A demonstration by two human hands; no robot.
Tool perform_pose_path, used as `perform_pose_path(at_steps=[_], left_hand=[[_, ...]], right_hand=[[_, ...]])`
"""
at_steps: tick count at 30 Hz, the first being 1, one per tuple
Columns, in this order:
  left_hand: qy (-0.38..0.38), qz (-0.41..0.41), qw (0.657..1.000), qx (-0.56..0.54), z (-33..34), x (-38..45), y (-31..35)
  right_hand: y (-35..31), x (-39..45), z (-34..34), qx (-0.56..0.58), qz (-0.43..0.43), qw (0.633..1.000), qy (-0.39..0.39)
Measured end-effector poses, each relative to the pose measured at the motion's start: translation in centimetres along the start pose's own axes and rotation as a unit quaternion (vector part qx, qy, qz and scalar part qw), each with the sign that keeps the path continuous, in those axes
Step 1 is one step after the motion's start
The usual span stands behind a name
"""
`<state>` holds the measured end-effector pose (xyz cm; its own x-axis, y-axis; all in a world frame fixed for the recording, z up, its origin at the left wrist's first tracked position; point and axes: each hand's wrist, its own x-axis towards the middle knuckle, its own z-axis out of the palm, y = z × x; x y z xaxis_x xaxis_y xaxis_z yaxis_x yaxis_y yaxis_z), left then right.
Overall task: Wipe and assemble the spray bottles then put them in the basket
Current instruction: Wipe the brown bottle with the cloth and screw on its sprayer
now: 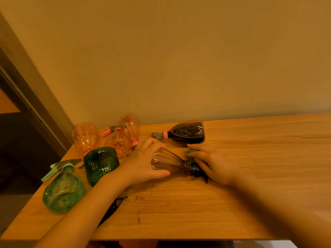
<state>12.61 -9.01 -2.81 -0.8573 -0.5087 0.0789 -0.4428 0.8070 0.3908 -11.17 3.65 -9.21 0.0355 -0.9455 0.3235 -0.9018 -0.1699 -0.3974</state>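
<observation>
Bench (232,176): a wooden top with a long, visible grain, pushed against a plain matte wall (179,59); the light is warm and yellowish.
Held bottle (168,162): a clear, brownish-tinted plastic spray bottle body with ribbed, fluted sides, lying on its side at the centre of the bench, its wide base toward 9 o'clock and its narrow neck toward 3 o'clock.
Left hand (143,161): its grip is wrapped round the wide base of the held bottle, fingers over the top and thumb along the near side.
Right hand (213,161): its grip is curled at the neck end of the held bottle, over a dark ribbed collar (195,169) and a dark spray head; what exactly the fingers clamp cannot be told.
Green piece (191,152): a small bright green lump showing at the right hand's fingertips; its material cannot be told.
Dark bottle (187,131): at 12 o'clock from the hands, a dark, glossy bulbous bottle on its side, fitted with a pink collar and a grey spray head pointing toward 9 o'clock.
Orange bottles (86,136): at 10 o'clock, three translucent orange-pink bulbous bottles clustered together, with a pink-and-grey trigger lying among them.
Dark green bottle (100,164): at 9 o'clock, just beside the left forearm, a translucent, ribbed, rounded body.
Pale green bottle (63,192): at 8 o'clock, near the bench's left edge, a glassy bulbous body on its side with a mint-coloured spray head (57,167).
Basket: not in view.
</observation>
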Motion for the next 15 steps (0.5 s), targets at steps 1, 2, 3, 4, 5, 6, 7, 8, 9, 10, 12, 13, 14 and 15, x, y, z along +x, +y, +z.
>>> perform_pose_path(at_steps=[1,2,3,4,5,6,7,8,9,10,12,13,14,15], left_hand=[[0.004,0.001,1.0,-0.004,0.1,0.0,0.1],[0.007,0.0,1.0,-0.005,0.1,0.0,0.1],[0.01,0.001,1.0,-0.005,0.1,0.0,0.2],[0.012,0.0,1.0,-0.003,0.1,0.1,0.1],[0.012,-0.001,1.0,-0.003,0.2,0.1,0.1],[0.011,-0.001,1.0,-0.004,0.2,0.1,0.0],[0.011,-0.001,1.0,-0.007,0.2,0.1,0.0],[0.011,-0.001,1.0,-0.009,0.2,0.1,0.0],[0.011,-0.002,1.0,-0.011,0.2,0.1,0.0],[0.011,-0.003,1.0,-0.009,0.2,0.1,0.0],[0.008,-0.002,1.0,-0.003,0.1,0.1,0.1],[0.005,-0.003,1.0,-0.002,0.1,0.1,0.1],[0.003,-0.002,1.0,-0.002,0.1,0.1,0.0],[0.003,0.0,1.0,-0.001,0.1,0.1,0.0]], right_hand=[[0.3,-0.1,-0.1,0.009,0.006,1.0,-0.003],[0.5,-0.4,-0.2,0.017,0.011,1.0,-0.004],[0.8,-0.7,-0.3,0.023,0.014,1.0,-0.005],[1.0,-1.0,-0.5,0.027,0.016,0.999,-0.005],[1.1,-1.5,-0.6,0.032,0.02,0.999,-0.002],[1.3,-2.0,-0.6,0.037,0.027,0.999,0.002],[1.4,-2.6,-0.7,0.041,0.04,0.998,0.008],[1.7,-3.2,-0.8,0.044,0.056,0.997,0.013],[2.0,-3.9,-0.9,0.041,0.07,0.997,0.013],[2.3,-4.4,-1.1,0.037,0.081,0.996,0.011],[2.5,-5.2,-1.5,0.037,0.094,0.995,0.009],[2.4,-5.4,-1.6,0.039,0.094,0.995,0.015],[2.0,-5.5,-1.6,0.044,0.091,0.995,0.028],[1.4,-5.6,-1.5,0.052,0.085,0.994,0.045]])
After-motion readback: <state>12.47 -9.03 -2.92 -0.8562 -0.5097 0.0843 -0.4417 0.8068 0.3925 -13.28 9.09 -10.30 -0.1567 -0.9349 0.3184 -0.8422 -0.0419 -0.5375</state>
